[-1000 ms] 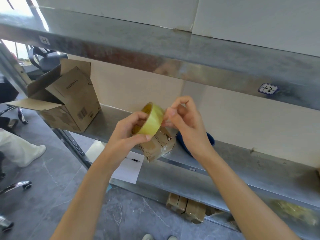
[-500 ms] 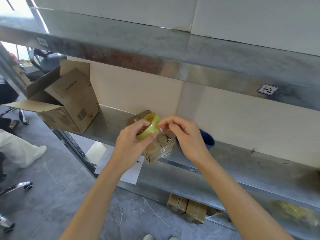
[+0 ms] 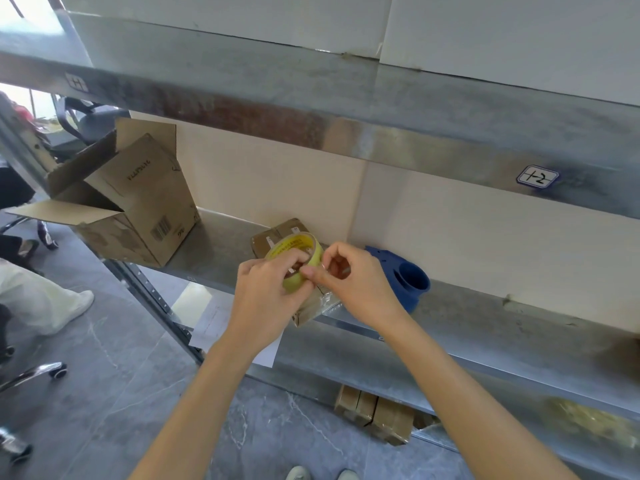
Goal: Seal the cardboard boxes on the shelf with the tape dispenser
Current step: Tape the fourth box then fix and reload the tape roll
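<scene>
My left hand (image 3: 268,292) grips a yellowish roll of clear tape (image 3: 298,252) just above a small cardboard box (image 3: 277,233) on the metal shelf (image 3: 485,317). At the roll's right edge my right hand (image 3: 356,282) pinches the tape end between thumb and forefinger. Most of the small box is hidden under my hands; its lower corner sticks out over the shelf's front edge. Right behind my right hand lies a blue tape dispenser (image 3: 408,282). A larger cardboard box (image 3: 138,202) with open flaps lies on its side at the shelf's left end.
An upper metal shelf (image 3: 346,109) hangs close overhead. Small boxes (image 3: 374,414) sit on a lower shelf. A person's leg in light trousers (image 3: 38,296) and chair wheels (image 3: 52,370) are on the floor at the left. A white paper (image 3: 221,327) lies below the shelf edge.
Both hands have come down with the tape roll from mid-air to just over the small box. The right hand has shifted its pinch to the roll's edge.
</scene>
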`<state>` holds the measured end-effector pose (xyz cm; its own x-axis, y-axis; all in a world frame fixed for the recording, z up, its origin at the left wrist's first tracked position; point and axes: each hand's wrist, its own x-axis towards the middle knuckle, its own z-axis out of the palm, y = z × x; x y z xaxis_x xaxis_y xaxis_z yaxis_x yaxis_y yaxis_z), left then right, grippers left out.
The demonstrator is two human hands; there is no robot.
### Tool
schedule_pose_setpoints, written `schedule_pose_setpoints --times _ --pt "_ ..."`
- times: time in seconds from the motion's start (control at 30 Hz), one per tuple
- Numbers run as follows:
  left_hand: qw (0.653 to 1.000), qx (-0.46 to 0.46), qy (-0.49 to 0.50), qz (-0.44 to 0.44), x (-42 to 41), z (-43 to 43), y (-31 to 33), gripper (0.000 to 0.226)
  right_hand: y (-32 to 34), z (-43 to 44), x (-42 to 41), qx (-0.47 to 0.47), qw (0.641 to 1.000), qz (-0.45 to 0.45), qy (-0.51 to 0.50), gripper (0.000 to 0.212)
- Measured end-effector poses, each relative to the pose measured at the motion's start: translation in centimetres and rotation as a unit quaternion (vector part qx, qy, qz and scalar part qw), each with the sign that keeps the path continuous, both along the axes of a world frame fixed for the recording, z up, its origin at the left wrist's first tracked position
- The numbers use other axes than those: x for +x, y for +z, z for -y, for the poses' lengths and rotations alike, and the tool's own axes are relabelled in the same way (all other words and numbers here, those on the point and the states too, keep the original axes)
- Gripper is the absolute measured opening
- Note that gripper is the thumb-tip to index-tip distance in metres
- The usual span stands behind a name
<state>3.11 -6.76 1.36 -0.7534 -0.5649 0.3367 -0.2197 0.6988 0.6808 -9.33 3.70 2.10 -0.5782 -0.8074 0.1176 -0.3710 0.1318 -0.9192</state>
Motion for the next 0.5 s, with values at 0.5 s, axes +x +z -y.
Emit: schedule_pose_setpoints --times 0.5 --pt "0.997 0.037 -0.048 0.048 0.5 3.0 -0.7 0.014 -0.3 -1.8 -3.4 0.008 0.994 -0.013 0.113 0.022"
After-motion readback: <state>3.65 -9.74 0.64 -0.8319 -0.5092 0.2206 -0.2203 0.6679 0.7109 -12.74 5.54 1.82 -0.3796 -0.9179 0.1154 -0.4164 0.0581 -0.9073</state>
